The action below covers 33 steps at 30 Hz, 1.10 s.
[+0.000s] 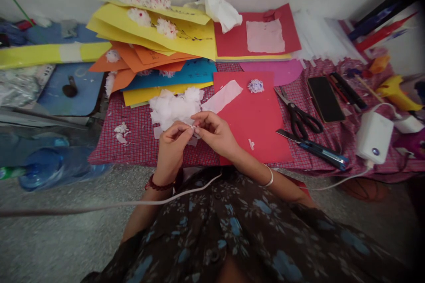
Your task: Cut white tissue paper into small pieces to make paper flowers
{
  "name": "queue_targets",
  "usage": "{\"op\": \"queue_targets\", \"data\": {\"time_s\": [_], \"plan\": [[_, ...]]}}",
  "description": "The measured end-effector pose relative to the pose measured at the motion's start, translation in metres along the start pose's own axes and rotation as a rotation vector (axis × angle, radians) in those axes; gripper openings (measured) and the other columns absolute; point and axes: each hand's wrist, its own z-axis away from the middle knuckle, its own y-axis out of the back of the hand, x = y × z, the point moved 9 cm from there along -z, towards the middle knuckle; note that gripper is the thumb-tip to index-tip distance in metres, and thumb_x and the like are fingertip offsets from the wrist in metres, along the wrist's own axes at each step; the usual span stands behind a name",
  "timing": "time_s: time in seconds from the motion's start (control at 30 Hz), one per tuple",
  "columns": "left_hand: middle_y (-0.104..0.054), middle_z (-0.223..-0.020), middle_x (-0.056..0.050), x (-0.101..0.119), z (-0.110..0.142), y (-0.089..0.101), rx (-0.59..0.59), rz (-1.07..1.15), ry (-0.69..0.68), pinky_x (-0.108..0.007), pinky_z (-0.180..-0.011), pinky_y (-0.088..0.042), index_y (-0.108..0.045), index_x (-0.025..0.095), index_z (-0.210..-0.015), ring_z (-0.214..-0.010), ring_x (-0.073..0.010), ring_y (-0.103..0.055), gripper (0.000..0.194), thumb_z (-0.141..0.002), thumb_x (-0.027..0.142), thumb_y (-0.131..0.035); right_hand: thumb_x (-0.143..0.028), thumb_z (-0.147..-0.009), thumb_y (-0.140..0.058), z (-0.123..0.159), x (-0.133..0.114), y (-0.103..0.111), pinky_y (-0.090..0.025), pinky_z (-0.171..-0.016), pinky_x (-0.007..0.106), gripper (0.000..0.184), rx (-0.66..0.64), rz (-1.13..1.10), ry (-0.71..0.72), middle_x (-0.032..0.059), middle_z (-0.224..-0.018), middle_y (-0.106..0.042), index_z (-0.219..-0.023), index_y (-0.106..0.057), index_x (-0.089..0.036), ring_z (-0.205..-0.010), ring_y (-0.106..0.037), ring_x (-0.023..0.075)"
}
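Observation:
My left hand (175, 136) and my right hand (215, 131) meet at the table's near edge, fingertips pinched together. Between them is a small bit of white tissue paper (193, 128), mostly covered by the fingers. Right behind the hands lies a pile of white tissue pieces (174, 106). A pale pink paper strip (224, 96) stretches from that pile onto a red sheet (255, 119). On this sheet sit a fluffy white and purple paper flower (255, 86) and a small twisted paper scrap (251, 144).
Right of the red sheet are scissors (299, 117), a utility knife (314, 148), a phone (325, 98) and a white power adapter (375, 136). Coloured sheets (191, 37) with paper flowers are stacked at the back. A white cable (133, 203) crosses before my body. Paper shreds (121, 131) lie left.

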Motion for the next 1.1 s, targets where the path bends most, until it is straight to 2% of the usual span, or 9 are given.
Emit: {"op": "queue_targets", "data": {"time_s": [0.13, 0.23, 0.33, 0.47, 0.57, 0.73, 0.83, 0.93, 1.1], "plan": [[-0.056, -0.067, 0.003, -0.001, 0.002, 0.0, 0.015, 0.041, 0.038, -0.023, -0.062, -0.044, -0.065, 0.02, -0.066, -0.064, -0.0104, -0.05, 0.012, -0.075, 0.022, -0.072, -0.026, -0.084, -0.064, -0.001, 0.002, 0.008, -0.048, -0.07, 0.027, 0.022, 0.065, -0.069, -0.013, -0.0013, -0.085, -0.06, -0.105, -0.058, -0.023, -0.076, -0.058, 0.0123], [-0.055, -0.063, 0.003, 0.002, 0.0, 0.009, 0.056, 0.086, 0.05, -0.023, -0.059, -0.043, -0.061, 0.019, -0.063, -0.06, -0.0096, -0.05, 0.012, -0.071, 0.019, -0.069, -0.026, -0.082, -0.065, -0.002, 0.008, 0.015, -0.046, -0.065, 0.026, 0.022, 0.126, -0.105, -0.046, -0.0022, -0.084, -0.059, -0.103, -0.059, -0.023, -0.07, -0.055, 0.0109], [-0.056, -0.064, 0.003, 0.01, -0.009, 0.035, 0.153, 0.107, 0.032, -0.021, -0.055, -0.043, -0.058, 0.019, -0.062, -0.057, -0.0086, -0.052, 0.012, -0.066, 0.019, -0.068, -0.027, -0.082, -0.065, -0.002, 0.014, 0.023, -0.045, -0.064, 0.025, 0.019, 0.196, -0.091, -0.069, -0.0021, -0.083, -0.059, -0.1, -0.06, -0.022, -0.069, -0.053, 0.0107], [-0.056, -0.062, 0.003, 0.034, -0.024, 0.079, 0.293, 0.087, -0.101, -0.021, -0.053, -0.045, -0.057, 0.019, -0.062, -0.053, -0.0074, -0.051, 0.011, -0.064, 0.018, -0.067, -0.027, -0.082, -0.064, -0.004, 0.012, 0.032, -0.044, -0.063, 0.026, 0.015, 0.267, -0.068, -0.028, -0.0021, -0.082, -0.06, -0.097, -0.061, -0.022, -0.068, -0.052, 0.0107], [-0.055, -0.061, 0.004, 0.053, -0.033, 0.095, 0.313, -0.043, -0.186, -0.022, -0.056, -0.046, -0.056, 0.021, -0.062, -0.053, -0.0079, -0.048, 0.012, -0.069, 0.015, -0.064, -0.026, -0.084, -0.062, -0.005, 0.007, 0.032, -0.046, -0.065, 0.027, 0.015, 0.246, -0.016, 0.004, -0.001, -0.086, -0.064, -0.098, -0.063, -0.022, -0.071, -0.055, 0.0115], [-0.067, -0.077, 0.0, 0.063, -0.04, 0.08, 0.098, -0.571, -0.217, -0.027, -0.066, -0.048, -0.068, 0.02, -0.079, -0.069, -0.0123, -0.06, 0.005, -0.076, 0.017, -0.065, -0.027, -0.087, -0.061, -0.001, 0.0, 0.008, -0.052, -0.083, 0.034, 0.023, -0.022, 0.144, 0.009, 0.005, -0.106, -0.073, -0.109, -0.069, -0.023, -0.096, -0.066, 0.0185], [-0.071, -0.09, -0.003, 0.066, -0.033, 0.082, 0.136, -0.871, -0.288, -0.028, -0.069, -0.048, -0.072, 0.018, -0.092, -0.074, -0.0133, -0.062, 0.014, -0.08, 0.02, -0.065, -0.026, -0.09, -0.058, 0.004, -0.007, 0.011, -0.053, -0.085, 0.036, 0.02, 0.005, 0.193, 0.043, 0.0055, -0.103, -0.074, -0.107, -0.068, -0.023, -0.096, -0.068, 0.0187], [-0.071, -0.085, -0.002, 0.063, -0.023, 0.091, 0.199, -0.93, -0.285, -0.028, -0.069, -0.049, -0.072, 0.018, -0.089, -0.071, -0.0137, -0.062, 0.011, -0.084, 0.021, -0.063, -0.024, -0.091, -0.055, 0.011, -0.015, 0.02, -0.054, -0.085, 0.035, 0.016, 0.061, 0.248, 0.07, 0.0035, -0.094, -0.073, -0.101, -0.068, -0.023, -0.091, -0.068, 0.0172], [-0.068, -0.072, 0.0, 0.052, -0.012, 0.097, 0.224, -0.967, -0.231, -0.027, -0.065, -0.048, -0.068, 0.019, -0.075, -0.066, -0.014, -0.061, 0.008, -0.082, 0.021, -0.064, -0.021, -0.092, -0.053, 0.029, -0.019, 0.033, -0.055, -0.081, 0.034, 0.017, 0.049, 0.351, 0.061, 0.0041, -0.09, -0.074, -0.099, -0.069, -0.021, -0.086, -0.07, 0.0172]]}}
